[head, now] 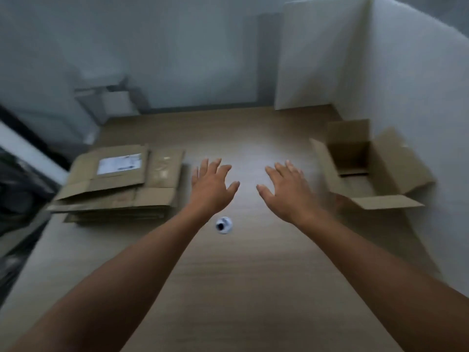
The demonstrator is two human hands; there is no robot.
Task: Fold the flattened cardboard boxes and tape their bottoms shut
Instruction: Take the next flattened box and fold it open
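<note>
A person's left hand (pixel 212 185) and right hand (pixel 286 188) stretch forward, palms down, over the middle of a wood-grain worktop (pixel 228 288); each grip is wide open, fingers spread, with nothing in it. A stack of flattened cardboard boxes (pixel 119 184) lies at the worktop's left side, just beside the left hand, the top sheet bearing a white label (pixel 119 163). An opened-out box (pixel 365 168), flaps splayed and top unsealed, stands at the right side against a white wall (pixel 418 97). A small white roll of tape (pixel 223 225), blurred, sits on the worktop between the two forearms, near the left wrist.
</note>
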